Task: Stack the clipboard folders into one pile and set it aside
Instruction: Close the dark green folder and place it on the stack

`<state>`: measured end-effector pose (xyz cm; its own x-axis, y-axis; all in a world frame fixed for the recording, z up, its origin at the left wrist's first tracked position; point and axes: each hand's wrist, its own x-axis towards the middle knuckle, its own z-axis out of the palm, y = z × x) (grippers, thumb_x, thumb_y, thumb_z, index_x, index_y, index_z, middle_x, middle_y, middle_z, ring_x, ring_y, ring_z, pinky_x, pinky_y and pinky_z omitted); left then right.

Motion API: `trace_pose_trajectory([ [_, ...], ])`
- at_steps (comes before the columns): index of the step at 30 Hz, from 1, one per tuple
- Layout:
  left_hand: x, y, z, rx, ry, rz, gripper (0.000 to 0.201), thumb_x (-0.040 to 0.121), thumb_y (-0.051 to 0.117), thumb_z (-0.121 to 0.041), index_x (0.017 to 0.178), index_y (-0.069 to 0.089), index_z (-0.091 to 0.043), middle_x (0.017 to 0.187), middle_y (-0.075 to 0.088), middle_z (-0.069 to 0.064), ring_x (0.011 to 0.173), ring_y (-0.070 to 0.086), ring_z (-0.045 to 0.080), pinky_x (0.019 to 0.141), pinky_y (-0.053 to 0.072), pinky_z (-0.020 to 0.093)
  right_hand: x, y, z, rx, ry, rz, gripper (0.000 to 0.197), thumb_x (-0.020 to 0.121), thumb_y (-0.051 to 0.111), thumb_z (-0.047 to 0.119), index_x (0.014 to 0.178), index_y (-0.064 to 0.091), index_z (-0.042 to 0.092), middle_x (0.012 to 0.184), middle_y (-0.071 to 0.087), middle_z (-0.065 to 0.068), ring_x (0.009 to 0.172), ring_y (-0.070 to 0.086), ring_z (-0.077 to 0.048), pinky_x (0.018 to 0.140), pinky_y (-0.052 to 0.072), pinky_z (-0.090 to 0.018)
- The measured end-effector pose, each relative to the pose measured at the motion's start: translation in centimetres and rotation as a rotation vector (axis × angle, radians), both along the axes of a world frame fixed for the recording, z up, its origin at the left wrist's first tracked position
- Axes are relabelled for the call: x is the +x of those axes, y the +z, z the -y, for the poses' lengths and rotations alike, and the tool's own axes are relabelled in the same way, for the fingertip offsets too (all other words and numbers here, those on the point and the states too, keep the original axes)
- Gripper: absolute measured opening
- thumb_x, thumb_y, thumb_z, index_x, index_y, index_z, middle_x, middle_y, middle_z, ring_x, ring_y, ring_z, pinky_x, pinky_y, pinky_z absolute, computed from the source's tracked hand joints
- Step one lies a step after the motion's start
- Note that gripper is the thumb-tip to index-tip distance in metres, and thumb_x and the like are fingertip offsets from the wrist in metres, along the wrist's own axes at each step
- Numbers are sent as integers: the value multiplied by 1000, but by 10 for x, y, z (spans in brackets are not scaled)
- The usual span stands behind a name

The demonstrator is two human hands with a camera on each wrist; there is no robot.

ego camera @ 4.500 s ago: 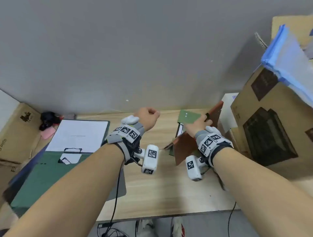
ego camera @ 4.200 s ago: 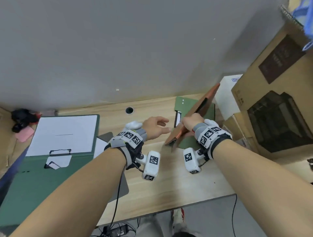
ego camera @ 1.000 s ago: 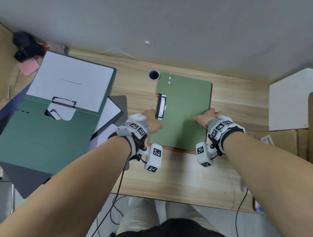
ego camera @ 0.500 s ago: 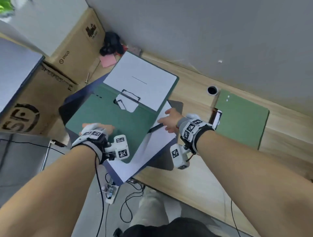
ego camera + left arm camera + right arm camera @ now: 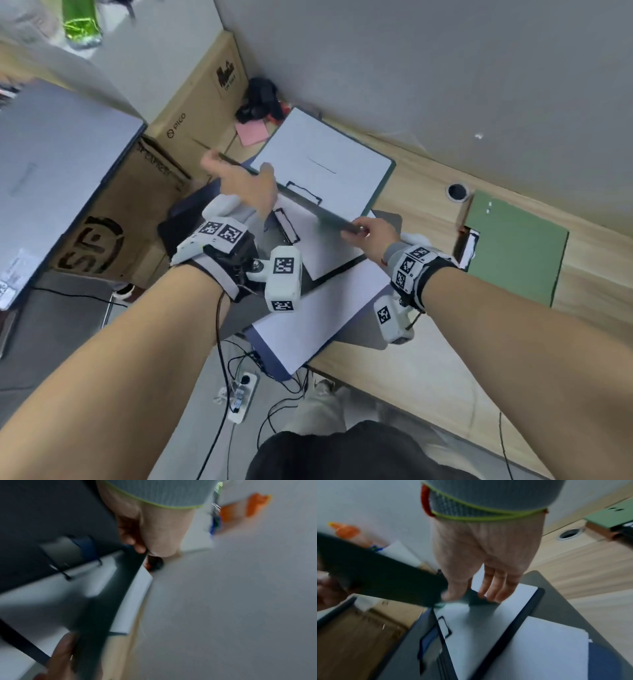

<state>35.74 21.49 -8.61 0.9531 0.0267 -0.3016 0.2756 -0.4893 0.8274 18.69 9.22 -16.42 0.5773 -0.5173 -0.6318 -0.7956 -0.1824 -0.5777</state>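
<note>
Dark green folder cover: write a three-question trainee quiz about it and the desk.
1. True or false: both hands hold the dark green folder cover.
2. Which hand is nearer the closed light green folder? A. left hand B. right hand
3. Fill in: the open folder shows a white ____ under a black clip.

Key: 1 true. 2 B. 3 paper.

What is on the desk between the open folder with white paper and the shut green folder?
In the head view, bare wood and a round cable hole separate the open folder from the shut green folder.
</note>
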Motion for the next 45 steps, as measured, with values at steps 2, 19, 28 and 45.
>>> trace_pose_trajectory([
  [2,-9,15,32,-119,-128,-46,69,88,56,-37,144,21,-22,84,68,7,68,73,38,71,61,41,-3,10,12,-66,-107,45,38,97,57,39,68,51,17,68,54,-1,64,51,-20,55,36,-24],
  [19,-97,-54,83,286,-401,-434,74,87,68,-45,143,45,-2,137,58,16,119,60,35,93,49,40,-124,11,89,509,-589,-109,35,93,65,40,97,60,7,74,66,-8,57,61,-18,59,56,-25],
  [28,-172,-53,153,198,-899,-244,22,89,66,-17,107,58,-7,78,53,2,74,51,24,59,44,28,-229,-14,157,249,-700,-58,87,78,73,54,147,43,12,151,48,-7,136,49,-32,114,39,-51],
  [45,-283,-142,223,368,-1154,-434,45,84,79,-25,122,58,-12,111,65,-1,108,61,22,89,42,29,-328,-90,194,60,-829,-289,87,61,68,61,132,49,15,135,58,-12,123,55,-37,108,42,-46],
])
